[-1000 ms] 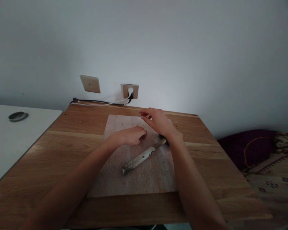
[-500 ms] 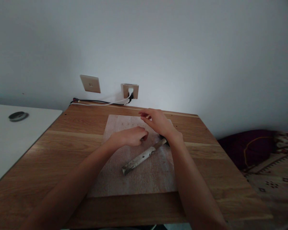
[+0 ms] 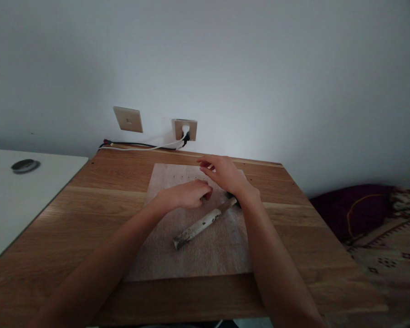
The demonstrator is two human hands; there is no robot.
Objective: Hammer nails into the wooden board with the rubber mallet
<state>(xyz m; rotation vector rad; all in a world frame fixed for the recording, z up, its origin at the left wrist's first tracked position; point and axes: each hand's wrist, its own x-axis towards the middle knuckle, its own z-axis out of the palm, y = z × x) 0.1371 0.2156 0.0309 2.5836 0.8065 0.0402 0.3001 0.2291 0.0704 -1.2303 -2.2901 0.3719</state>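
Note:
A pale wooden board lies on the table with a row of small dark points near its far edge. My left hand is over the middle of the board, fingers curled in; what they may hold is too small to make out. Just beyond it, my right hand hovers by the far edge, fingers bent and thumb apart, with nothing visible in it. A hammer with a worn, whitish handle lies slantwise across the board, its dark head partly hidden behind my right wrist.
The wooden table stands against the wall. Cables run along its back edge to a wall socket. On the left, a white surface carries a round dark object. Purple cloth lies at the right.
My left hand has turned slightly, with its fingertips a little farther right. My right hand and the hammer have stayed in place.

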